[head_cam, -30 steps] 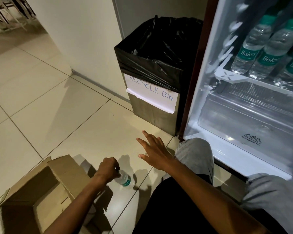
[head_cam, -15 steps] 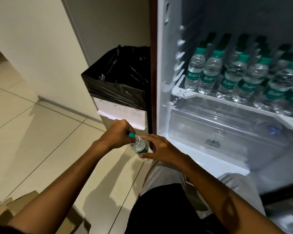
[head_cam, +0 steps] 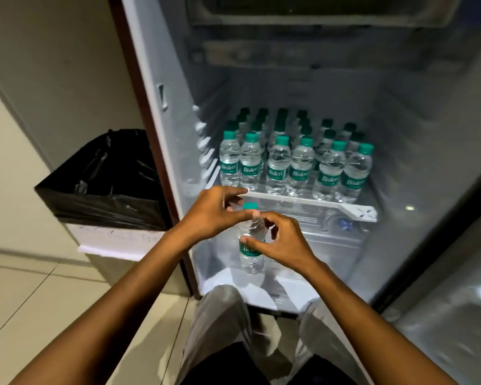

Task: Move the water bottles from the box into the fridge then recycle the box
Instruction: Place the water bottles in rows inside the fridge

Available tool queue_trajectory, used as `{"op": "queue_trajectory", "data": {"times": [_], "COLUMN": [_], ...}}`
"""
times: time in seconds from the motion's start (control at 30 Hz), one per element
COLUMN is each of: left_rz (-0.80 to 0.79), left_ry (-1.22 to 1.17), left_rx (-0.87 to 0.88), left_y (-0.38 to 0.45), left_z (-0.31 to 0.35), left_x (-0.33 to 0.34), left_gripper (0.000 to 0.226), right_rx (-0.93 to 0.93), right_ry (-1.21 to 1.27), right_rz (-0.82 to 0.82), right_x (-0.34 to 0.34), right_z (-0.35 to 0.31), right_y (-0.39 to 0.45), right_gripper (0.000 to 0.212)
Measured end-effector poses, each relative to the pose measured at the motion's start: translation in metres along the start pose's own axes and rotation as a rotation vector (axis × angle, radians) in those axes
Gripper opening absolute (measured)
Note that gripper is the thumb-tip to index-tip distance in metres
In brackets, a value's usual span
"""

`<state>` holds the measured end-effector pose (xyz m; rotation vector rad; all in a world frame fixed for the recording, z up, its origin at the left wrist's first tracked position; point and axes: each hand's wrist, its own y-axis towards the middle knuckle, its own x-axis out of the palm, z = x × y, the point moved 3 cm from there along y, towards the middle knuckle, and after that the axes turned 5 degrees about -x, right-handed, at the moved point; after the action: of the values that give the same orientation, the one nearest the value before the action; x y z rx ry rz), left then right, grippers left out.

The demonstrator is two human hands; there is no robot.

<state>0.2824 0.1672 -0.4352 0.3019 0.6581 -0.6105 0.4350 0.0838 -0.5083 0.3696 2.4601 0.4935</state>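
A: Left edge first. What's there?

B: Bin with a black liner (head_cam: 100,187), white paper sign on its front, lettering too blurred to read. It sits left of both hands, against the fridge's side wall. Pale tiled floor (head_cam: 25,295) under it.

A: Left hand?

B: Left hand (head_cam: 211,212) is up by the bottle's neck. Thumb and fingertips curl in toward the green cap (head_cam: 250,206); thumb touches the neck just below it. Can't tell whether the fingers actually pinch or just touch, so grip unclear.

A: The bottle?

B: Water bottle (head_cam: 252,245), upright, clear, green label, between the two hands, in front of the open fridge (head_cam: 178,151) at its lower part. Its base hangs above the fridge's bottom ledge, not resting on anything visible.

A: Right hand?

B: Right hand (head_cam: 281,241) grasps the bottle's body. Thumb lies across the label, fingers curled round the far side. Firm hold.

A: Beyond the fingers?

B: Shelf (head_cam: 356,211) just past and above both hands, with rows of same bottles (head_cam: 295,162) standing upright, green caps, several deep. Clear drawer (head_cam: 331,240) under the shelf, right of the right fingers.

A: Far right?

B: Fridge door's (head_cam: 456,301) inner side, blurred. Below the arms, the person's knees in grey.
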Motion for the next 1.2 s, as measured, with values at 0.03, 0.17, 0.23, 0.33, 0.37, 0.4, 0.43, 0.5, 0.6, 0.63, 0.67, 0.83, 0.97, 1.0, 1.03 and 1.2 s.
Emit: {"op": "queue_trajectory", "data": {"times": [0.03, 0.17, 0.23, 0.33, 0.37, 0.4, 0.43, 0.5, 0.6, 0.63, 0.67, 0.83, 0.97, 1.0, 1.03, 1.2], "left_rz": [-0.047, -0.24, -0.312, -0.339, -0.314, -0.278, -0.243, -0.173, -0.035, 0.015, 0.062, 0.239, 0.288, 0.299, 0.31, 0.315], "left_ry": [-0.059, -0.334, -0.404, -0.434, -0.44, -0.435, -0.434, -0.369, -0.197, -0.153, -0.124, 0.016, 0.035, 0.033, 0.035, 0.141], "left_rx": [-0.011, -0.092, -0.1, -0.013, 0.013, 0.026, 0.04, 0.087, 0.157, 0.171, 0.191, 0.323, 0.374, 0.377, 0.367, 0.277], "left_y": [0.004, 0.012, 0.013, 0.016, 0.018, 0.021, 0.024, 0.029, 0.037, 0.039, 0.043, 0.072, 0.1, 0.107, 0.113, 0.138], "left_z": [0.003, 0.012, 0.017, 0.026, 0.028, 0.03, 0.033, 0.04, 0.058, 0.064, 0.07, 0.091, 0.109, 0.113, 0.116, 0.125], "left_x": [0.006, 0.031, 0.045, 0.062, 0.066, 0.068, 0.069, 0.067, 0.06, 0.057, 0.054, 0.043, 0.036, 0.036, 0.037, 0.035], "left_gripper": [0.083, 0.094, 0.083, 0.058, 0.052, 0.049, 0.047, 0.047, 0.055, 0.06, 0.064, 0.066, 0.064, 0.064, 0.064, 0.036], "right_rx": [0.009, 0.047, 0.052, 0.04, 0.032, 0.026, 0.02, 0.006, -0.019, -0.036, -0.056, -0.104, -0.123, -0.124, -0.124, -0.098], "right_ry": [-0.002, 0.068, 0.094, 0.14, 0.148, 0.152, 0.14, 0.098, 0.004, -0.007, -0.015, 0.018, -0.04, -0.062, -0.082, -0.162], "right_rz": [0.026, 0.139, 0.174, 0.224, 0.24, 0.254, 0.265, 0.272, 0.345, 0.385, 0.418, 0.528, 0.66, 0.693, 0.735, 0.965], "right_x": [-0.012, -0.052, -0.068, -0.087, -0.091, -0.095, -0.099, -0.105, -0.119, -0.126, -0.132, -0.159, -0.176, -0.177, -0.177, -0.171], "right_z": [0.001, 0.001, 0.0, -0.011, -0.015, -0.019, -0.021, -0.027, -0.037, -0.041, -0.046, -0.059, -0.058, -0.056, -0.054, -0.047], "right_y": [0.0, 0.007, 0.012, 0.019, 0.02, 0.022, 0.023, 0.026, 0.032, 0.035, 0.038, 0.048, 0.054, 0.057, 0.059, 0.076], "right_gripper": [0.04, 0.032, 0.037, 0.04, 0.04, 0.04, 0.041, 0.044, 0.047, 0.046, 0.044, 0.035, 0.027, 0.025, 0.024, 0.018]}}
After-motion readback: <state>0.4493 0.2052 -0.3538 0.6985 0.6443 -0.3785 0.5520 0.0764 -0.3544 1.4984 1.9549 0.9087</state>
